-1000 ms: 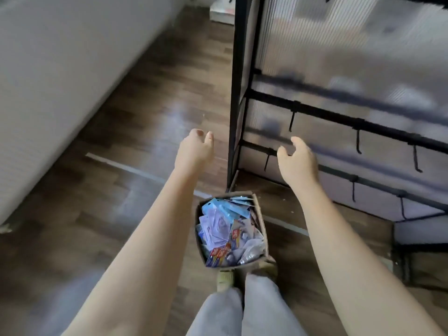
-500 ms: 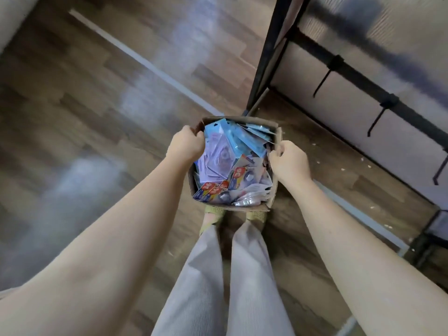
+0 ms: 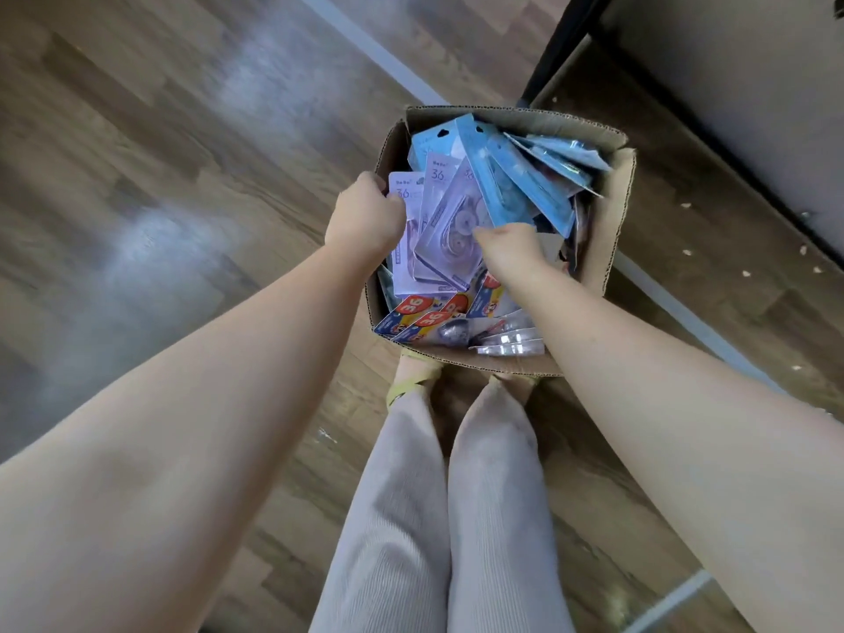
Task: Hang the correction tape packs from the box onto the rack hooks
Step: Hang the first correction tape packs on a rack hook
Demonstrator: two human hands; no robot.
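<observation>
Both arms are reaching straight down from the person into the cardboard box (image 3: 607,249) sitting on the wooden floor (image 3: 160,175) just ahead of their feet. The left hand (image 3: 365,219) is hovering at the box's left side with its fingers curled under, the fingertips touching the edge of a lilac correction tape pack (image 3: 404,194); whether it is really gripping that pack I cannot tell, since the fingers are turned away from view. The right hand (image 3: 514,249) is dipping into the middle of the box, fingers bent down among the packs, their tips hidden, so its hold is just as unclear.

The box is standing open, its flaps up, and it is crammed with carded packs lying in a loose heap. Lilac ones printed with "36" are leaning on the left and centre, blue packs (image 3: 516,185) are fanning out toward the far right corner, and red-and-yellow packs (image 3: 418,312) are lying along the near wall beside some clear blister shells (image 3: 507,342). Just past the box's far right corner, the black leg of the rack (image 3: 559,45) is meeting the floor. Pale ribbed trousers (image 3: 438,518) are filling the lower middle.
</observation>
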